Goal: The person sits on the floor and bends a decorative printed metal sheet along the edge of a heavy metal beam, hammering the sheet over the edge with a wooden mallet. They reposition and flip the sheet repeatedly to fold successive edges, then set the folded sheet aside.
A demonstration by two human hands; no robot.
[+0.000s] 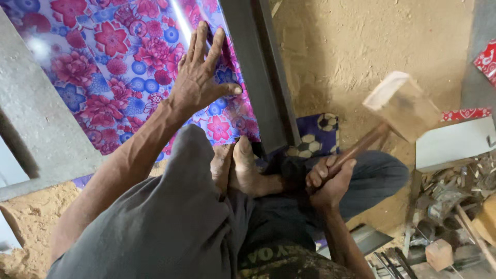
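— what have you got there?
— my right hand [329,178] is clenched round the brown wooden handle of a mallet [398,108]. its pale blocky head is raised over the sandy floor [351,46], blurred, with the handle slanting up and to the right.
— and the other hand?
— my left hand [199,77] lies flat, fingers spread, gripping nothing, on a glossy flowered sheet [113,67]. a dark metal bar [261,77] runs lengthwise along its right edge.

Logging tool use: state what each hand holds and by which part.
The right hand holds a wooden mallet by the lower end of its handle. The left hand holds nothing; it presses flat on the floral sheet.
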